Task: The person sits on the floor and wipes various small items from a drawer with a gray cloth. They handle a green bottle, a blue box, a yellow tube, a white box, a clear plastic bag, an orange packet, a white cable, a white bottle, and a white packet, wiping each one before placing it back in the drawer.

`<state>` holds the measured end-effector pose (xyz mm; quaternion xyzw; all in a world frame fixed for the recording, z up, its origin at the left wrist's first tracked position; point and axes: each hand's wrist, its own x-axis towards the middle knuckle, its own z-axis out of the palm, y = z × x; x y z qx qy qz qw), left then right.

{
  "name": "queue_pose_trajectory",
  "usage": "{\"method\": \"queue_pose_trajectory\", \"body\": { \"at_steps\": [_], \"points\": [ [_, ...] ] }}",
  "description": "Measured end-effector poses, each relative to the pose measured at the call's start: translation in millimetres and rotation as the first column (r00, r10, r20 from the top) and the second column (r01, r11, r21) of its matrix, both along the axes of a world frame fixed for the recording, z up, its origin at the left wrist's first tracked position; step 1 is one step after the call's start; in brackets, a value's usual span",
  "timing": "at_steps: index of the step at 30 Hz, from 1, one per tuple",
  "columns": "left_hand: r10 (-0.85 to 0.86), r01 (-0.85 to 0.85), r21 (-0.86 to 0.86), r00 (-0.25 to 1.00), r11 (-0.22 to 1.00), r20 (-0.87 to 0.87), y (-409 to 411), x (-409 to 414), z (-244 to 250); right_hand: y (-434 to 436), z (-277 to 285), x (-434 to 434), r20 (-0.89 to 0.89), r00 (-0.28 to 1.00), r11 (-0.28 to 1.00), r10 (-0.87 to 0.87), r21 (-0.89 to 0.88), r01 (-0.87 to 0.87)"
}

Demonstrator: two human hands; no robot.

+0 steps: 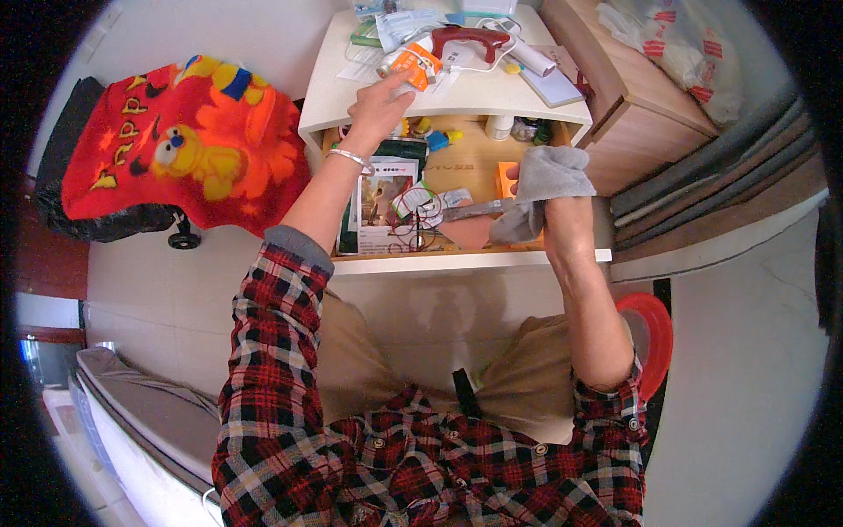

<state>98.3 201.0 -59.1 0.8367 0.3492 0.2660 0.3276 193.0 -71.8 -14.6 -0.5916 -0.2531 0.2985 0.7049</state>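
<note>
My left hand (380, 109) is over the front left of the white nightstand top (323, 92), its fingertips at an orange packet (419, 66); whether they grip it I cannot tell. My right hand (568, 209), mostly covered by a grey cloth (556, 174), is over the right side of the pulled-out drawer (461, 261). An orange box (506, 179) lies beside its fingers. The drawer holds a printed sheet with a picture (387, 204), thin dark red cords (421, 227), a white bottle (499, 127) and a blue and yellow item (442, 139).
On the nightstand top lie a dark red curved handle (471, 41), a white cylindrical device (535, 59) and a notepad (556, 87). A wooden cabinet (658, 128) with plastic bags (691, 59) adjoins at right. A red blanket (197, 145) covers something at left; a red basin (652, 342) is at lower right.
</note>
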Motion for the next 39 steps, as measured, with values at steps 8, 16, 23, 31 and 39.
{"method": "queue_pose_trajectory", "body": {
  "at_steps": [8, 16, 23, 31, 39],
  "points": [
    [0.055, -0.073, 0.055, 0.958, 0.996, 0.281, -1.3, 1.0, 1.9, 3.5, -2.5, 0.1, 0.064, 0.998, 0.999, -0.022, -0.034, 0.024],
    [0.177, -0.179, -0.04, 0.867, 0.983, 0.466, -29.5, -29.5, 42.4, 1.9, 5.1, -2.7, 0.029, 0.999, 1.0, 0.018, -0.026, -0.017],
    [0.013, 0.156, -0.245, 0.821, 0.957, 0.571, -56.8, -28.4, 49.8, 4.5, -5.8, 1.1, 0.067, 0.998, 1.0, 0.017, -0.011, -0.016],
    [-0.257, 0.532, -0.385, 0.778, 0.754, 0.573, -151.3, -17.5, 59.8, 9.0, -9.5, -1.0, 0.515, 0.856, 0.991, -0.045, 0.129, -0.026],
    [-0.231, 0.551, -0.522, 0.799, 0.651, 0.555, -164.7, -19.8, 56.3, 1.9, 3.0, -6.7, 0.533, 0.837, 0.993, -0.12, 0.073, 0.096]
  ]
}}
